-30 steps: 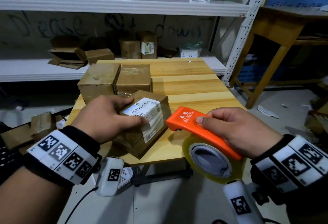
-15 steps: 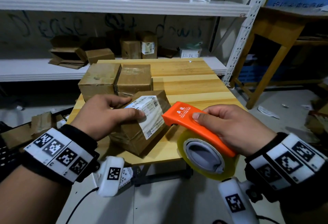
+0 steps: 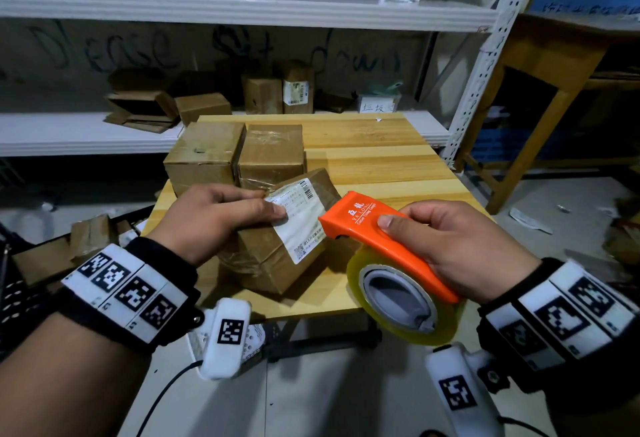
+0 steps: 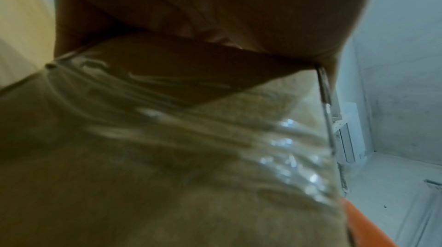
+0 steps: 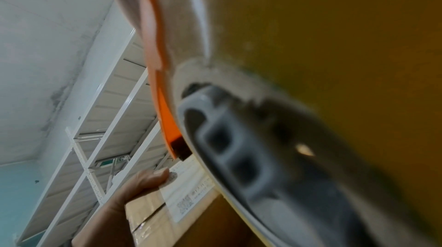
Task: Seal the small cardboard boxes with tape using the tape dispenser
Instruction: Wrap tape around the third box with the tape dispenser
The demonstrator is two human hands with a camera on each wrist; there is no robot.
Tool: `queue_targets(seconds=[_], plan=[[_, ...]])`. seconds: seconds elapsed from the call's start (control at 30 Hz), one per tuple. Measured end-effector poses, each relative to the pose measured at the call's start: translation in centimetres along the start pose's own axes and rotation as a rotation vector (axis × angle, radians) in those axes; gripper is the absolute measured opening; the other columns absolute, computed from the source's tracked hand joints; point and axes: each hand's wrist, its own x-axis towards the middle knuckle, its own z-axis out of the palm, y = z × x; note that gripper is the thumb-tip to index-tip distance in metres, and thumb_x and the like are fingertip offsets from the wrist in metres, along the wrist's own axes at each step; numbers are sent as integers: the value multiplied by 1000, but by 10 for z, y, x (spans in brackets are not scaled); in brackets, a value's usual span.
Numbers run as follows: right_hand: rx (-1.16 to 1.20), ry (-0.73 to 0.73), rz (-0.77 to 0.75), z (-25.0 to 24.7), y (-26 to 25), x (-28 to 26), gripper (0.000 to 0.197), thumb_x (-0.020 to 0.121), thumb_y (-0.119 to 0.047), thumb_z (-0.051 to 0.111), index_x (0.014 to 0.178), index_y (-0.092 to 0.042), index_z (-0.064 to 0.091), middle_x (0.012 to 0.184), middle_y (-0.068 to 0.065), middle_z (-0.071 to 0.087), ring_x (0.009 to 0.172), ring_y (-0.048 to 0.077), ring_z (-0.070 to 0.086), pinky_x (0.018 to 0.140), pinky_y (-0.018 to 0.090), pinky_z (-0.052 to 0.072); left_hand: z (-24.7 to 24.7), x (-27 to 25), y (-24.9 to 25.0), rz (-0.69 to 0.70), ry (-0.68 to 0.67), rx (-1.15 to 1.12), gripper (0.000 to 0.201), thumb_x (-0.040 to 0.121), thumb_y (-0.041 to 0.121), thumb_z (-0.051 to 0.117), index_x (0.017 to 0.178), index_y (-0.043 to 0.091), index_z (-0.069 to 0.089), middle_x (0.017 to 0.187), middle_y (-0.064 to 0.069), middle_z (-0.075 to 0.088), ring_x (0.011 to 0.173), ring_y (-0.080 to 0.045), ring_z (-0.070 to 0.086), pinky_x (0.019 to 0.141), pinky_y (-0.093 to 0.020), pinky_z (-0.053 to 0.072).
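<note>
A small cardboard box (image 3: 277, 256) with a white shipping label (image 3: 301, 215) is tilted up on the near edge of the wooden table (image 3: 381, 166). My left hand (image 3: 221, 218) grips its top, thumb on the label. The box's taped side (image 4: 191, 156) fills the left wrist view under the palm. My right hand (image 3: 450, 239) holds the orange tape dispenser (image 3: 374, 229) with its clear tape roll (image 3: 405, 301). The dispenser's front tip is close to the box's right edge. The right wrist view has the dispenser (image 5: 157, 80), the roll hub (image 5: 239, 147) and the box (image 5: 162, 217).
Two more cardboard boxes (image 3: 204, 156) (image 3: 272, 152) stand side by side at the table's back left. White metal shelving (image 3: 242, 7) behind holds several boxes. A wooden stand (image 3: 540, 97) is at the right. Flattened cardboard (image 3: 52, 253) lies on the floor at the left.
The left hand has tipped the labelled box further up on the table. The right hand has brought the dispenser up and left, closer to the box.
</note>
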Motion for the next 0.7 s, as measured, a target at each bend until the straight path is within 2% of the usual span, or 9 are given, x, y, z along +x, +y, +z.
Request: queue_targets(seconds=[0.07,0.17,0.23,0.33,0.4,0.5,0.57,0.63,0.7], plan=[[-1,7,-1,3,-1,2,35,86,-57,68,85,-24,78,77,6,79,69,27,77,82,55,63,2,-2,-2,-36,-18,-43,54,45,48,94,94,26,85,99,-6,81,95,-32,77,95,-49,59],[-20,13,0,9,-3,4,34,89,-56,67,86,-24,78,76,3,80,67,22,77,80,51,64,6,-6,-6,-123,-90,-147,59,42,53,90,93,23,84,101,-17,80,97,-40,76,96,-52,57],[-36,12,6,10,-4,4,35,90,-57,67,89,-24,77,76,1,80,68,22,77,80,50,64,5,-6,-8,-145,-135,-174,70,34,56,93,95,23,84,104,-18,79,103,-43,74,100,-56,55],[-44,18,7,10,-7,5,34,90,-57,67,88,-25,77,76,0,80,68,21,77,80,49,64,2,-2,-10,-161,-151,-195,67,41,57,91,98,22,84,108,-19,78,109,-45,72,104,-58,51],[-50,22,8,11,-8,5,34,90,-58,67,88,-26,77,77,-1,80,68,19,77,80,49,64,2,0,-11,-147,-136,-192,72,39,60,92,99,22,83,109,-20,78,112,-47,70,105,-59,49],[-76,27,2,14,-10,5,36,90,-60,66,90,-25,76,77,-3,80,67,17,77,80,48,65,1,-1,-9,-107,-109,-162,75,33,62,91,97,25,84,105,-15,80,109,-43,71,99,-52,52],[-89,28,-1,14,-11,5,37,90,-61,65,90,-26,75,76,-4,79,66,15,77,77,45,65,0,-2,-5,-71,-89,-146,63,46,58,86,99,23,84,102,-12,80,109,-39,70,91,-45,50],[-99,29,0,15,-13,5,36,90,-61,64,90,-26,75,75,-6,79,64,13,76,74,40,64,-1,-4,0,-19,-82,-132,58,53,51,86,105,25,83,104,-7,81,109,-33,71,95,-44,50],[-109,31,6,15,-14,5,37,91,-62,64,90,-27,74,75,-6,79,64,12,76,74,40,64,-1,-7,6,38,-61,-124,57,56,36,92,112,28,81,108,0,81,107,-23,74,103,-45,51]])
